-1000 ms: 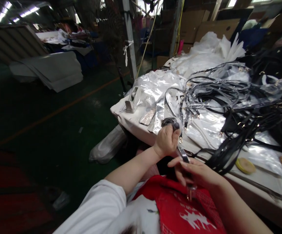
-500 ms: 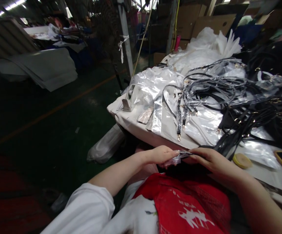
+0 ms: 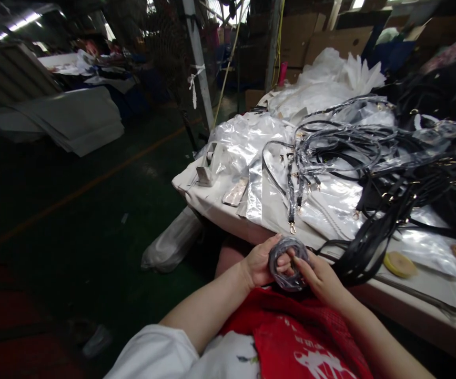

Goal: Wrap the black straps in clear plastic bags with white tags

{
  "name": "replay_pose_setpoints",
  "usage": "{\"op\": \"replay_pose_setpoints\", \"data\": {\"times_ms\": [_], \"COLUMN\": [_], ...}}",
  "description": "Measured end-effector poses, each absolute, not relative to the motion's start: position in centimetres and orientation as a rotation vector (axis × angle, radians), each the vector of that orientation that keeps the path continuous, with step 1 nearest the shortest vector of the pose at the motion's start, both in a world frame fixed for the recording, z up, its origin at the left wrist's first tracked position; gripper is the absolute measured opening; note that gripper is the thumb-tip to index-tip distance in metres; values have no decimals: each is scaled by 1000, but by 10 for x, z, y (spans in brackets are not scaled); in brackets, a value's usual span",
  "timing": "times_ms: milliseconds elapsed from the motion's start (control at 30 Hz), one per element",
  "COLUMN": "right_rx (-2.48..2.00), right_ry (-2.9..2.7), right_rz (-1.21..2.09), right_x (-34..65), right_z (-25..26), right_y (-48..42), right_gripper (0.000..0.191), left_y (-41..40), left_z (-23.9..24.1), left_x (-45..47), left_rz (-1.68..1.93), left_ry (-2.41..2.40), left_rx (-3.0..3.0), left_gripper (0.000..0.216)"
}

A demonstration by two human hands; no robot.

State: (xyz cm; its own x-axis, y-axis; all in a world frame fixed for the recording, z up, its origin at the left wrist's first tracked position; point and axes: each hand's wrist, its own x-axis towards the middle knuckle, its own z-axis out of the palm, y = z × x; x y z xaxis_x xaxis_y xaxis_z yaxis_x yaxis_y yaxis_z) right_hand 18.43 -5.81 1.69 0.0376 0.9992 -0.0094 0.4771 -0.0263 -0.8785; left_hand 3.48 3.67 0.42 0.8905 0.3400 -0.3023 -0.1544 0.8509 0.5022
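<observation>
Between my hands, above my lap at the table's front edge, is a dark strap point(image 3: 290, 287) wound into a ring and covered in clear plastic. My left hand point(image 3: 265, 263) grips the coil's left side, its fingers showing through the middle. My right hand point(image 3: 318, 276) is closed on the coil's right side, thumb on top. Just beyond them, a strap with a gold clasp point(image 3: 292, 227) hangs near the edge. Loose black straps point(image 3: 365, 252) lie right of my right hand.
On the white-covered table point(image 3: 212, 210) lie plastic-wrapped black straps point(image 3: 342, 139), clear plastic bags point(image 3: 247, 131), a tape dispenser point(image 3: 208, 166), a phone point(image 3: 235, 192), and a yellow tape roll point(image 3: 399, 264). A metal post point(image 3: 199, 63) stands behind the table's left corner.
The wrapped strap, seen edge-on before, now faces up as a round coil. My hands have come closer together around it, and the view has shifted slightly.
</observation>
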Motion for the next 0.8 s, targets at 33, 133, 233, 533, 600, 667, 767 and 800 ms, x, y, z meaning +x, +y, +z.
{"op": "replay_pose_setpoints", "data": {"times_ms": [33,133,233,533,600,667,767,800], "right_rx": [-1623,-1661,-1658,-1515,-1498,-1460,-1399,-1421], "right_ry": [-1557,-1660,-1711,-1362,-1354,-1361,-1380,-1408], "right_rz": [974,1208,1369,1660,1690,1743,1792,1771], "right_x": [190,208,214,207,208,207,200,197], "right_z": [18,19,12,-1,3,7,7,6], "right_y": [-59,-63,-68,-79,-78,-76,-74,-74], "right_gripper": [38,35,35,40,39,35,30,28], "left_y": [34,26,17,5,10,13,11,8], "left_z": [-1,-11,-12,-13,-11,-8,-9,-11], "left_x": [35,33,31,39,39,37,36,36], "left_rz": [312,476,432,366,264,132,37,64], "left_ry": [469,654,593,745,675,596,619,662], "left_rx": [560,967,1399,1176,1079,1032,1081,1122], "left_gripper": [56,50,41,46,46,46,42,41]}}
